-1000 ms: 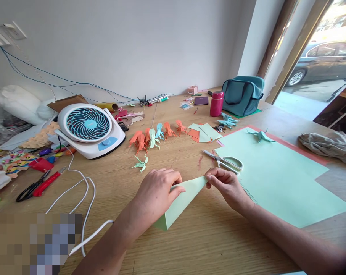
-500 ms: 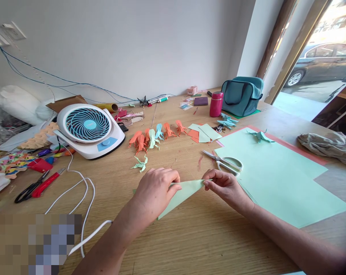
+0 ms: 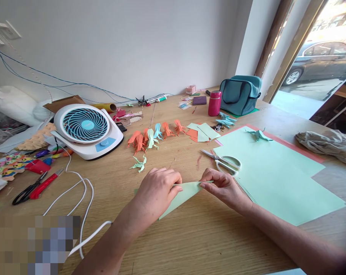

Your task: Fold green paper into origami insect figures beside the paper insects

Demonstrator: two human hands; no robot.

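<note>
A folded sheet of pale green paper [image 3: 180, 198] is held between my two hands, just above the wooden table. My left hand [image 3: 160, 191] grips its left part, thumb in front and fingers curled behind, hiding much of that side. At the right end, my right hand [image 3: 226, 189] pinches the upper edge between thumb and fingers. Beyond my right hand lie white-handled scissors [image 3: 228, 162]. A small green origami figure [image 3: 139, 164] rests past my left hand, and behind it stands a group of orange, green and blue origami figures [image 3: 150, 139].
Large green sheets [image 3: 284, 183] cover the right of the table, with a blue-green folded figure [image 3: 258, 134] on top. A fan [image 3: 88, 128] stands at the left, its white cable [image 3: 89, 198] trailing forward. Further back are a pink flask [image 3: 214, 103] and a teal bag [image 3: 241, 95].
My right finger and thumb have slid slightly left along the paper's upper edge, nearer my left hand. The whole view has shifted a little.
</note>
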